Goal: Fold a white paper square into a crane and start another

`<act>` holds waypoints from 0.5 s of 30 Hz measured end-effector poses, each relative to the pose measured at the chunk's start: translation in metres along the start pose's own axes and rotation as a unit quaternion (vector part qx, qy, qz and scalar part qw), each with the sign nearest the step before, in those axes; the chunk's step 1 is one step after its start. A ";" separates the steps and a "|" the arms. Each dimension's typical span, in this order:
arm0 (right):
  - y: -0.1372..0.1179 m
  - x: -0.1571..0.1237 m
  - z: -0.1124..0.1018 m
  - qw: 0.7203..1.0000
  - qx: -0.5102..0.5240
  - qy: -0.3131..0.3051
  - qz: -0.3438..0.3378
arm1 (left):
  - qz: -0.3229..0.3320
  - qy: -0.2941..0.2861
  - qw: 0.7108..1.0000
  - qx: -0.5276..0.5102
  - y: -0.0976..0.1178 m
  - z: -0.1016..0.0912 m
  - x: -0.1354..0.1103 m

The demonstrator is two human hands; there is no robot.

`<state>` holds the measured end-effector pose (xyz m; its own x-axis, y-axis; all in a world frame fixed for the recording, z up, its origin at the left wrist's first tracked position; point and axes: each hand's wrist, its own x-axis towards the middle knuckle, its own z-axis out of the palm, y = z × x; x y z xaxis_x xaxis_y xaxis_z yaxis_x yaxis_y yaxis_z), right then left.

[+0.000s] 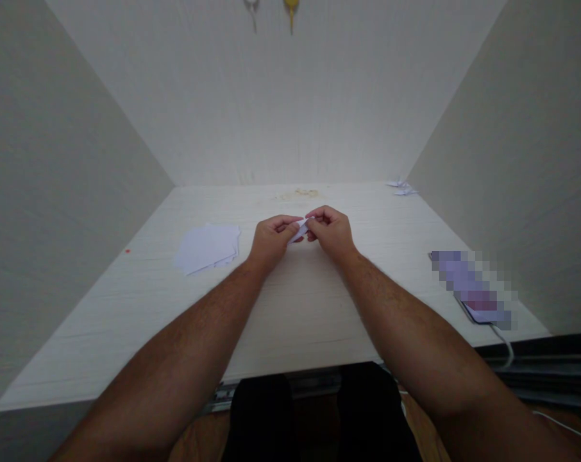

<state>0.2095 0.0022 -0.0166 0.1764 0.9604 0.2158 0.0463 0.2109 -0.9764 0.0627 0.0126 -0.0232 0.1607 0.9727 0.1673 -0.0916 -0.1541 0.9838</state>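
Between my two hands, above the middle of the white desk, is a small folded piece of white paper [300, 230]. My left hand [274, 241] pinches its left side between thumb and fingers. At the other end, my right hand [333, 232] grips the paper near its upper tip, with the thumb on top. The fingers cover much of the paper, so its full folded shape is hidden. Left of my left hand lies a loose stack of white paper sheets [208, 248], their edges uneven.
Folded white paper pieces [404, 188] rest in the far right corner of the desk [314, 321]. A phone-like device [473, 295], partly pixelated, lies at right with a white cable [506, 346]. Walls enclose the left, right and back. Two hooks [291, 8] hang on the back wall.
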 end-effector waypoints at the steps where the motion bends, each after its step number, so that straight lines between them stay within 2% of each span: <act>1: 0.000 0.000 0.000 1.000 0.003 0.002 -0.003 | 0.001 -0.002 1.000 -0.002 -0.001 0.000 0.000; 9: 0.001 0.000 0.000 1.000 -0.007 0.012 -0.009 | 0.001 -0.003 1.000 0.016 -0.002 -0.001 0.001; 15: 0.002 0.001 0.001 0.998 0.060 -0.019 0.030 | 0.017 0.034 0.999 0.029 -0.003 -0.002 0.003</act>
<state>0.2085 0.0037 -0.0187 0.1382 0.9777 0.1580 -0.0808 0.1701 -0.9821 0.0617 0.0161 -0.0259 0.0903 0.9762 0.1971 -0.0374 -0.1944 0.9802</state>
